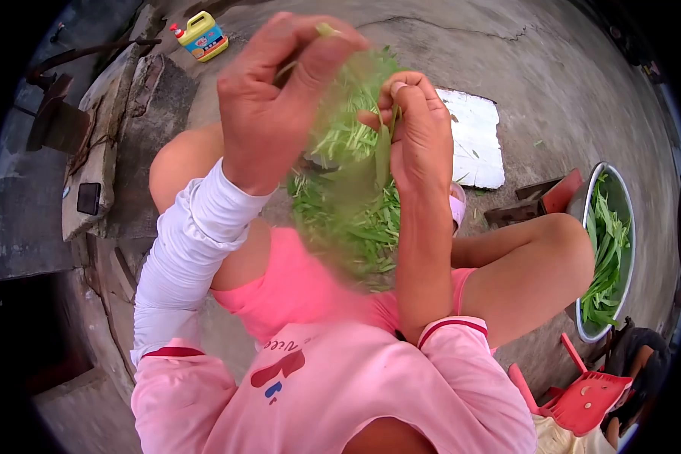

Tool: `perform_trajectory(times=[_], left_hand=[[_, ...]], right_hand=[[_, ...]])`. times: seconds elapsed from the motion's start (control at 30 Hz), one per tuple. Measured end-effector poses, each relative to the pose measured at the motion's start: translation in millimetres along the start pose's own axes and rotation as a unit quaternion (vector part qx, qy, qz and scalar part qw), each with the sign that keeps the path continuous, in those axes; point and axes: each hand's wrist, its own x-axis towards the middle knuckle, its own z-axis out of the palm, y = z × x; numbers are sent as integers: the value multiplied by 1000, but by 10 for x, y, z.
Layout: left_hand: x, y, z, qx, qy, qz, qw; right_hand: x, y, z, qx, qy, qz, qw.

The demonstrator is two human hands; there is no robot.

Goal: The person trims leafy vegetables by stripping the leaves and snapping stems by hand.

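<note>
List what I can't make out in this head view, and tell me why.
In the head view:
Green piece at the left hand: blurred, partly hidden by fingers.
Lower end of the leafy stalk in the right hand: blurred.
Yellow jug: fine print too small.
White board: left edge behind the right hand.

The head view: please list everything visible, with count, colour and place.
Jug: 1, yellow, upper left
Phone-like object: 1, black, left
Rusty object: 1, brown, far left
Board: 1, white, right of centre
Basin: 1, silver, right edge
Basin leaves: many, green, inside it
Reddish pieces: count unclear, beside basin
Chair: 1, red, lower right
Cut stems: many, pale green, centre
Loose leaves: many, green, nearer body
Shoe: 1, pink, centre right
Shirt: 1, pink, bottom
Shorts: 1, pink, lower centre
Sleeve: 1, white, left of centre
Legs: 2, bare, both sides
Left hand: 1, upper centre, pinching green piece
Right hand: 1, beside it, pinching leafy stem
</note>
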Motion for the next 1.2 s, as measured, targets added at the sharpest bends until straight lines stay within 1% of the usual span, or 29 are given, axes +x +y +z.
perform_trajectory(times=[0.1,0.13,0.23,0.27,0.33,0.4,0.5,0.53,0.6,0.67,0.73,0.83,0.87,0.97,1.07,1.17,1.2], left_hand=[[130,12,-221,-187,8,-101,977],[159,-15,-232,-205,11,-161,965],[190,-152,-177,-336,-20,-299,893],[182,-145,-149,-321,-50,-339,883],[144,-155,-111,-276,-113,-339,892],[89,-204,-95,-217,-165,-357,893],[101,-179,-92,-151,-244,-435,853],[113,-97,-46,-103,-259,-418,865],[12,-230,28,-40,-302,-280,910],[-58,-301,70,-30,-337,-251,907],[-17,-234,67,-37,-346,-278,895],[53,-173,37,-55,-328,-348,876],[61,-172,27,-63,-318,-375,868],[-27,-278,65,5,-316,-244,917],[-98,-320,98,-18,-371,-276,887],[-5,-240,96,12,-317,-279,906],[41,-207,65,-29,-320,-332,887]], right_hand=[[178,34,-252,145,49,22,988],[229,45,-315,243,3,30,970],[289,28,-411,301,-52,60,950],[292,28,-429,301,-68,62,949],[289,48,-463,301,-102,71,946],[263,54,-440,308,-106,71,943],[233,26,-382,306,-109,67,943],[223,14,-370,304,-108,64,944],[213,6,-358,306,-113,47,944],[204,-13,-355,298,-112,33,947],[189,-37,-344,280,-108,25,954],[123,-83,-265,93,-74,-32,992],[112,-76,-253,69,-81,-53,993],[124,-47,-253,112,-96,-77,986],[135,-40,-266,150,-77,-62,984],[96,-135,-245,72,-57,-48,995],[88,-149,-249,26,-64,-45,997]])
